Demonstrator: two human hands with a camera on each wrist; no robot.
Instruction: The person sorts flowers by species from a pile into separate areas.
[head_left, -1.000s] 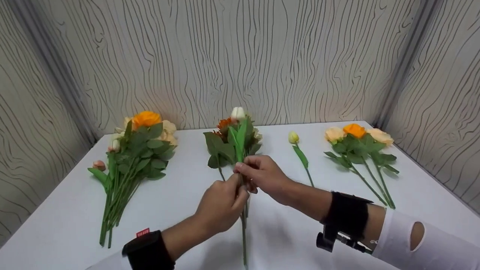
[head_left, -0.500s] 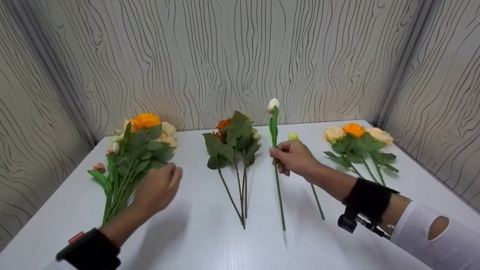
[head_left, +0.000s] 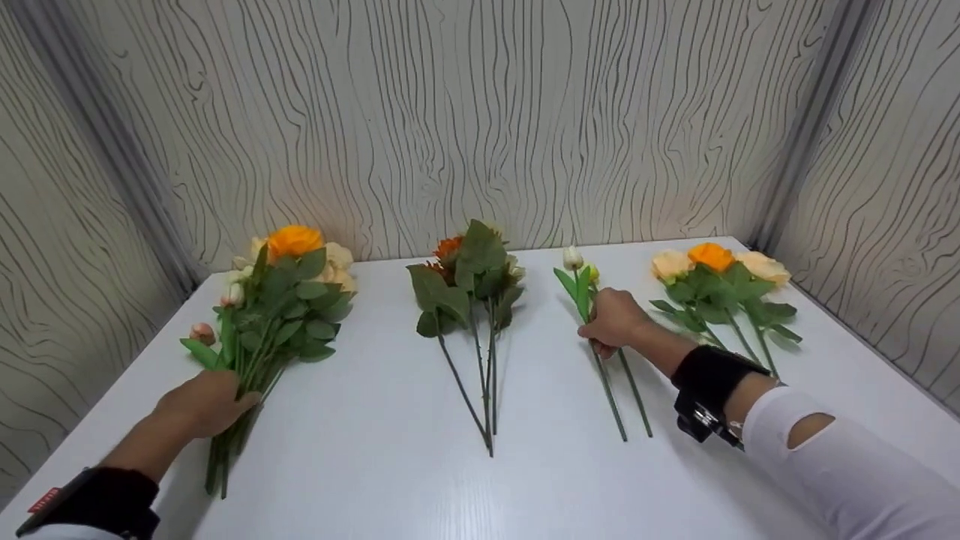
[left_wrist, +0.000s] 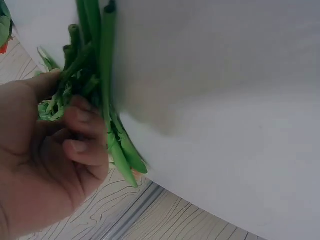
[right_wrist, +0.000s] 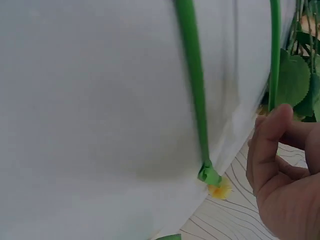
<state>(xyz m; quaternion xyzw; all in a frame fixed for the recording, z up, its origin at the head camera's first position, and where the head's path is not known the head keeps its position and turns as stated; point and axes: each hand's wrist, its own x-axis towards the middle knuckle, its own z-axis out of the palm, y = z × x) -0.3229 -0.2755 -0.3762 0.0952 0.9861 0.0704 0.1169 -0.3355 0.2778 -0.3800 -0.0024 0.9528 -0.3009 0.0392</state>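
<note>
At the left of the head view lies a bunch of artificial flowers (head_left: 292,300) with orange, cream and pale pink blooms. My left hand (head_left: 202,405) is around its green stems (left_wrist: 92,55), thumb on one side and curled fingers on the other. Toward the right, my right hand (head_left: 615,322) pinches the stem of a white tulip (head_left: 572,259) between thumb and fingers. That tulip lies low over the table beside a yellow tulip (head_left: 592,273), partly hidden behind it. In the right wrist view the yellow tulip's stem (right_wrist: 195,85) runs apart from the hand.
Mid-table lie several stems with rust-red blooms and broad leaves (head_left: 480,262). At the right is another group, with one orange rose (head_left: 711,257) between two peach ones. The white table (head_left: 360,465) ends at a wood-grain patterned wall (head_left: 450,120).
From the middle bunch, my right hand has carried the white tulip rightward and lowered it beside the yellow one. My left hand has left the middle and now holds the left bunch's stems.
</note>
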